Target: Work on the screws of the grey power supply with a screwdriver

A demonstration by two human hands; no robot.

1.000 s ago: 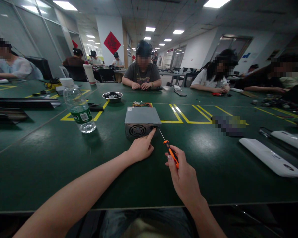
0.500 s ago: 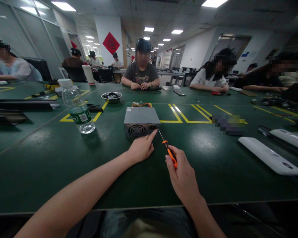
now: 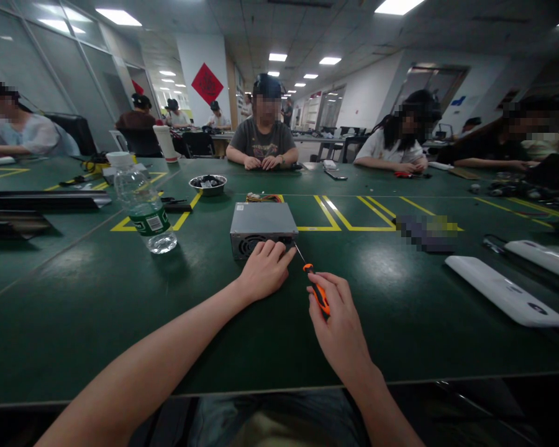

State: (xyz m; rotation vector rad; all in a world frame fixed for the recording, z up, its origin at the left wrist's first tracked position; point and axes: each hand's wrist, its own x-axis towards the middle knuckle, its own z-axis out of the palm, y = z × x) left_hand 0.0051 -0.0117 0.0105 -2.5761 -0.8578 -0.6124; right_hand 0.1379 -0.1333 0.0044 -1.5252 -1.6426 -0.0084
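A grey metal power supply box (image 3: 259, 218) with a round fan grille on its front stands on the green table (image 3: 74, 298). My left hand (image 3: 264, 271) rests against the box's front face, fingers stretched over the grille. My right hand (image 3: 339, 320) grips an orange-and-black screwdriver (image 3: 315, 292); its thin shaft points at the box's lower right front corner. Coloured wires (image 3: 264, 198) show behind the box.
A clear water bottle (image 3: 142, 205) stands left of the box. Behind it sit a metal bowl (image 3: 207, 182) and black panels (image 3: 37, 200). White long housings (image 3: 503, 290) lie at the right. Several other people sit around the table's far side.
My left hand changed from pointing one finger at the box's right corner to laying its fingers across the front face. The screwdriver hand shifted slightly toward the box.
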